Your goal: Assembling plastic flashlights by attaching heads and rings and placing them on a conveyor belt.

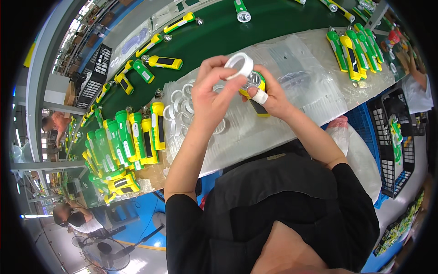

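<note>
Black crate [387, 176] at right, green pieces [396, 137] inside.
Left grip [211, 89] pinches a white ring [247, 68]; right grip [272, 97] holds a yellow flashlight [261, 83].

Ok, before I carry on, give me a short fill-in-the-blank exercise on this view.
1. The left hand holds a white ____.
2. A flashlight is gripped in the ____ hand.
3. The bunched flashlights left of the forearms are green and ____.
4. A fan shows in the picture's lower ____ corner.

Missing words: ring; right; yellow; left.
</note>
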Available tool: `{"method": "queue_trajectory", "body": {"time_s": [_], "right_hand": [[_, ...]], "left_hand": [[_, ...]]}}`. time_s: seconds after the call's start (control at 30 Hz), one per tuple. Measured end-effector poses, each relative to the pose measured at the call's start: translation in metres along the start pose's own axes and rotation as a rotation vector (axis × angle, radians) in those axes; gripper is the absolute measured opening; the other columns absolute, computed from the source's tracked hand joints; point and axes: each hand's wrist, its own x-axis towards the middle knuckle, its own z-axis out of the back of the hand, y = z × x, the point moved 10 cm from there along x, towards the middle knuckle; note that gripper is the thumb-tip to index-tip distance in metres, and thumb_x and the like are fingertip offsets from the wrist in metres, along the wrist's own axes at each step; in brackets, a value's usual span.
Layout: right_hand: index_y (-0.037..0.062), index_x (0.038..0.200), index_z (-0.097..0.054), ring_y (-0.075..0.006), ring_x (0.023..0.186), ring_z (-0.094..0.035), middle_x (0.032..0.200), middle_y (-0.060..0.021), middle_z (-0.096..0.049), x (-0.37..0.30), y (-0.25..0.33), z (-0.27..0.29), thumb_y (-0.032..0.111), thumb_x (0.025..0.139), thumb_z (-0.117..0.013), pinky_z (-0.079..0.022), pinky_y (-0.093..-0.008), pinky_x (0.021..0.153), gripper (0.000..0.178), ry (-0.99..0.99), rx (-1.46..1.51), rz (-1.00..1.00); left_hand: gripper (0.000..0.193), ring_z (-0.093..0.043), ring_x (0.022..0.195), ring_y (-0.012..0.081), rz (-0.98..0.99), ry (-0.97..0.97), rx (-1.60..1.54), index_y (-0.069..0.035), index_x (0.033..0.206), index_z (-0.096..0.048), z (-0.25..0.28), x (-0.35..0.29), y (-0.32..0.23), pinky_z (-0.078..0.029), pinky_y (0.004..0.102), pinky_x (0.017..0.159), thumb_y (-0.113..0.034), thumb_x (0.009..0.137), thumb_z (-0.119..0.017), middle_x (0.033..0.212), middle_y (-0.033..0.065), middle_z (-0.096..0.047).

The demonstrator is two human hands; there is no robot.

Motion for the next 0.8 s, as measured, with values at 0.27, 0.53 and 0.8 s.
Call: {"method": "queue_trajectory", "body": {"time_s": [0.27,0.53,0.8], "right_hand": [[0.0037,0.136,-0.039,-0.0156,0.116,-0.049,0.126,-0.0067,-0.049,0.0,0.002,0.008,0.032,0.092,-0.064,-0.042,-0.0312,0.097,0.058,0.019,-0.058,0.094],[0.0093,0.144,-0.039,-0.0221,0.124,-0.05,0.135,-0.0107,-0.05,0.007,0.049,0.016,0.034,0.088,-0.069,-0.043,-0.0337,0.099,0.068,0.047,0.043,0.176],[0.0019,0.106,-0.061,-0.0289,0.086,-0.06,0.099,-0.0111,-0.059,0.01,0.122,0.007,0.016,0.07,-0.078,-0.049,-0.0365,0.073,0.043,0.316,-1.087,0.32]], "left_hand": [[0.031,-0.056,0.089,0.0183,-0.162,0.142,0.332,-0.011,0.094,-0.075,-0.012,-0.012,-0.014,-0.041,0.0292,0.067,-0.02,0.067,-0.085,0.104,0.0074,-0.061],[0.034,-0.057,0.088,0.0217,-0.158,0.213,0.382,-0.015,0.093,-0.076,-0.017,-0.007,-0.025,-0.044,0.0322,0.066,-0.026,0.062,-0.086,0.1,0.0053,-0.06],[0.039,-0.061,0.098,0.0311,-0.178,0.307,0.411,-0.012,0.101,-0.064,-0.046,-0.009,-0.028,-0.05,0.0393,0.077,-0.018,0.067,-0.083,0.106,0.0084,-0.063]]}}
